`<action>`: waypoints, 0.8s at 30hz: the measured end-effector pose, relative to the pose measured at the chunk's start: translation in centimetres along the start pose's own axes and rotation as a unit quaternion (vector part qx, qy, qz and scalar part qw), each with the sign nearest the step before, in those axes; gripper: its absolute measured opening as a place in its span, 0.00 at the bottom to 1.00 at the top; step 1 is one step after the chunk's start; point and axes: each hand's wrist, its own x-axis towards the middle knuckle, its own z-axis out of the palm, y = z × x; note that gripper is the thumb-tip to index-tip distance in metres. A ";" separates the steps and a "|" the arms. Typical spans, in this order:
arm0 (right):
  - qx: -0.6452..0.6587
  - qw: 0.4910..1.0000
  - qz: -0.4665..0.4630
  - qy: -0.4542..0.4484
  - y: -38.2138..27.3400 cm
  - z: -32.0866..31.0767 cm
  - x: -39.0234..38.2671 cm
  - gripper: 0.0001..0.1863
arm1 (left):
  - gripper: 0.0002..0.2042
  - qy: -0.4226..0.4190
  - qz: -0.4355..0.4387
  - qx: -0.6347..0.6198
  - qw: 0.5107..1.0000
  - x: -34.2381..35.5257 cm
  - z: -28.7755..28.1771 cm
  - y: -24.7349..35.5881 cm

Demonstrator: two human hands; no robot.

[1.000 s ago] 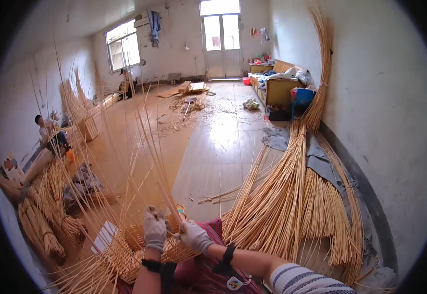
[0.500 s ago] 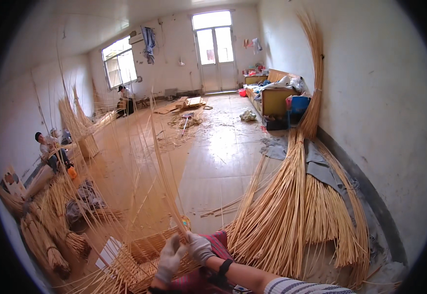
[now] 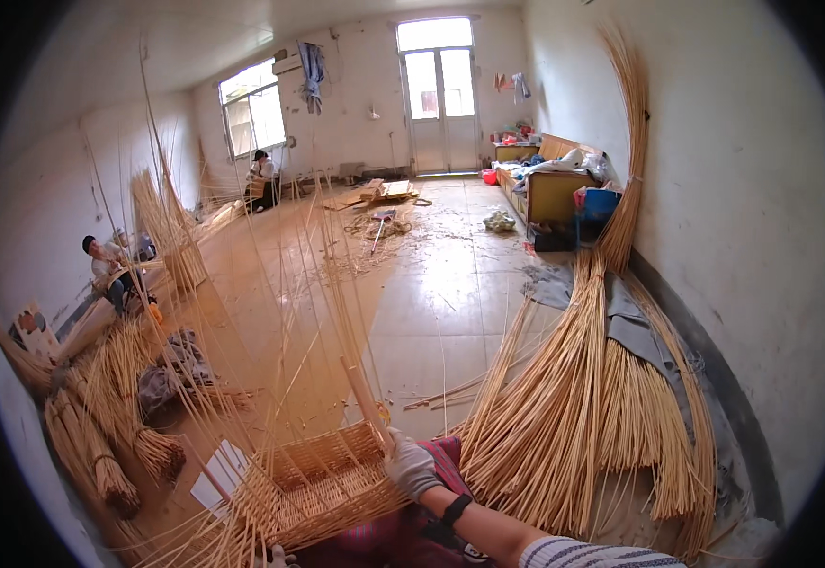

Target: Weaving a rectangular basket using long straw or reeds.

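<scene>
A part-woven rectangular wicker basket rests over my lap, on a dark red checked cloth. Long thin canes rise from its rim. My right hand, in a pale glove with a dark band at the wrist, is at the basket's right end. Its fingers are closed round the lower end of a thick, pale wooden stick that stands tilted there. Only the fingertips of my left hand show at the bottom edge, beside the basket's near left corner; what they hold is hidden.
A big spread of cane lies at the right by the wall. Tied cane bundles lie at the left. Two people sit farther off along the left side. A broom and scraps lie mid-floor.
My left hand has dropped from beside my right hand to the bottom edge. My right hand has shifted slightly right with the stick, and the view has turned a little left.
</scene>
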 end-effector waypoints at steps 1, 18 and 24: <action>-0.035 0.999 -0.002 -0.009 0.2 -0.1 0.1 0.23 | 0.16 -0.005 0.004 -0.002 1.000 -0.6 0.2 0.8; -0.107 0.987 0.038 -0.113 2.9 0.1 0.8 0.20 | 0.22 -0.012 0.053 -0.052 0.997 -5.2 -1.0 2.5; -0.014 0.997 -0.003 -0.072 2.1 -1.3 -1.6 0.21 | 0.24 -0.006 0.060 -0.073 0.996 -6.5 -0.9 1.9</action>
